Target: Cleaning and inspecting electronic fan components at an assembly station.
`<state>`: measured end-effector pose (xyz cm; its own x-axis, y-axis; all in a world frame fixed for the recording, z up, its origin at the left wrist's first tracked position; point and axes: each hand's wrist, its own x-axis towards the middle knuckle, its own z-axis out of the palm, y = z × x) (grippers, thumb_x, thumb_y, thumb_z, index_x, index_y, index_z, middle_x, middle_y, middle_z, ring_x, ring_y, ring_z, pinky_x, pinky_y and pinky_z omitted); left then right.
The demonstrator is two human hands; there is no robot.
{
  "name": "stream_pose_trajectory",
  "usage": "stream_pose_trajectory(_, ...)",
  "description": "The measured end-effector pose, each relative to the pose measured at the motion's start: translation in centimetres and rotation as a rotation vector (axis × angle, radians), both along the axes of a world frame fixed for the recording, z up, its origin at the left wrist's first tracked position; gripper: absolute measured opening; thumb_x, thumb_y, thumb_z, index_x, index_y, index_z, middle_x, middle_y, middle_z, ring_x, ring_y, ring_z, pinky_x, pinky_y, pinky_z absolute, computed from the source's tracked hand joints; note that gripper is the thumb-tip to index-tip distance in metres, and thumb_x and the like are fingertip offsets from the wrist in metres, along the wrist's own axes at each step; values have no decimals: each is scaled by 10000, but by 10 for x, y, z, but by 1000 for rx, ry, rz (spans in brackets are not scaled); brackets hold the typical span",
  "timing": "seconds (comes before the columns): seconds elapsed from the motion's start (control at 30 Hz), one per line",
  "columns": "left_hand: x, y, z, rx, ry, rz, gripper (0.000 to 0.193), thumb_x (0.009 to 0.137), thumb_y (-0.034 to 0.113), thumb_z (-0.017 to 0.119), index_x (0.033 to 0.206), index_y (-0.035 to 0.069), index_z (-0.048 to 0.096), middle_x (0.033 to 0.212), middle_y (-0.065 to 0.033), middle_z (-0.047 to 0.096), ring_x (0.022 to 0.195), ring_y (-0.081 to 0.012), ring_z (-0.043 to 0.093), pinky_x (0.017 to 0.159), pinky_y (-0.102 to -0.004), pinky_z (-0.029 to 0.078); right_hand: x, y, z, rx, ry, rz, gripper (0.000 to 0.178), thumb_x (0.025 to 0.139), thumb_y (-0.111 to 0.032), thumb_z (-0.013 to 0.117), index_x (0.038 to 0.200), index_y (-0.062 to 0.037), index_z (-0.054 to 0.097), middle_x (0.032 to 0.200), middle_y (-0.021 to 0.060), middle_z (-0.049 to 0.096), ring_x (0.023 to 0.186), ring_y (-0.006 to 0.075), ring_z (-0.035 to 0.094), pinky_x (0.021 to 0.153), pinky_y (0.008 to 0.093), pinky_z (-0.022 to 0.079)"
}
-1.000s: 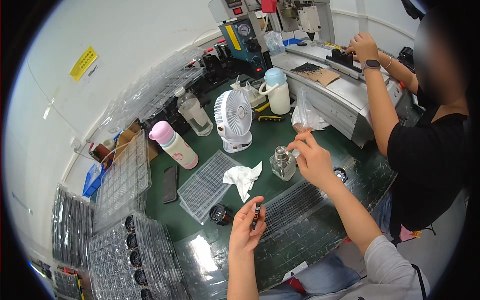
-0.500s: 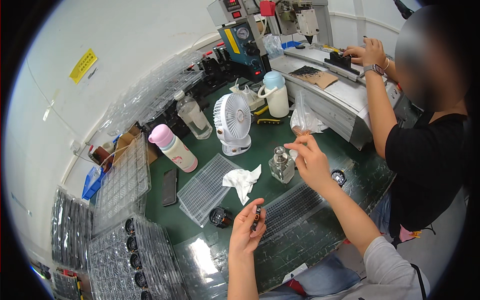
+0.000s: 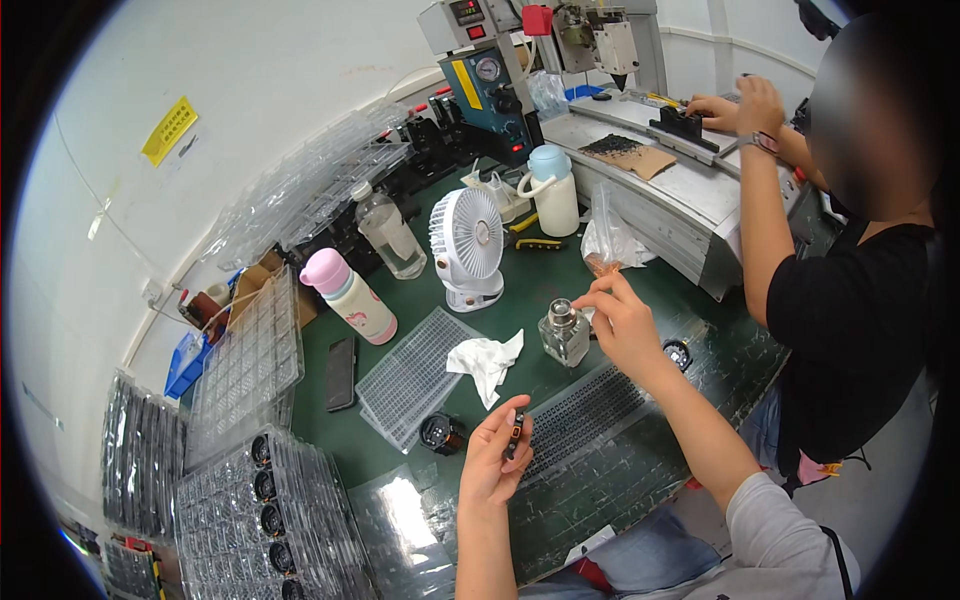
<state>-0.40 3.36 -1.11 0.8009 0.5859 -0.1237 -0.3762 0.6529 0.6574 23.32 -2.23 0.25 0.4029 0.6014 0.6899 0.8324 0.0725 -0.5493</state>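
Between the thumb and fingers of my left hand (image 3: 492, 452) is a small black part with an orange detail (image 3: 516, 434), held upright above the table's near side. My right hand (image 3: 624, 325) has its fingers bent in beside the metal cap of a square clear glass bottle (image 3: 564, 338). The index fingertip is at the cap's edge; whether it presses on it I cannot tell. Something white shows behind these fingers, mostly hidden. Beside my left hand stands a round black component (image 3: 441, 433). A perforated black sheet (image 3: 590, 412) lies between my forearms.
A crumpled white tissue (image 3: 486, 362) overlaps a clear perforated sheet (image 3: 415, 375). Behind stand a white fan (image 3: 467, 245), a pink-lidded bottle (image 3: 350, 297) and a clear bottle (image 3: 390, 235). Stacked plastic trays (image 3: 270, 510) fill the left. A co-worker's hands (image 3: 745, 105) are at a machine bench (image 3: 650, 205).
The glass bottle's cap, which showed an open top before, now looks covered by a metal lid. My hands have barely moved. The co-worker has shifted slightly.
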Motion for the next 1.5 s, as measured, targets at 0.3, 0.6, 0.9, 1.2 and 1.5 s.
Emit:
stream_pose_trajectory(0.3,0,1,-2,3,-10,0,278,972,152,534,1196,-9,567,842,-89,627,457,-23,364,407,-157,274,2,-2,2,-5,-25,1,231,777,44,566,940,-86,665,973,68,559,707,262,613,644,370,499)
stream_pose_trajectory(0.6,0,1,-2,-10,-15,3,272,971,143,534,1202,3,568,856,-91,634,460,-19,370,409,-150,276,3,2,8,173,69,27,336,843,8,566,1170,-66,578,982,105,574,841,244,601,787,320,474)
stream_pose_trajectory(0.9,1,0,2,-36,-34,-9,330,953,68,507,1265,-40,500,880,-86,586,473,-29,385,401,-147,310,-3,8,14,242,478,331,311,870,-33,593,1181,-21,581,1098,97,609,1040,183,576,914,313,438)
stream_pose_trajectory(1.2,-2,-1,2,-2,-65,1,307,976,149,524,1228,-26,544,857,-82,629,460,-14,363,404,-141,276,2,11,7,-13,134,133,145,833,-68,654,965,-10,675,1012,100,567,957,271,568,831,350,462)
stream_pose_trajectory(1.5,-2,0,1,-76,-75,1,363,935,54,527,1274,-64,476,890,-89,571,484,-32,399,399,-142,320,-9,8,8,-49,-115,96,190,772,-28,689,959,-14,659,982,95,550,940,277,542,806,371,467)
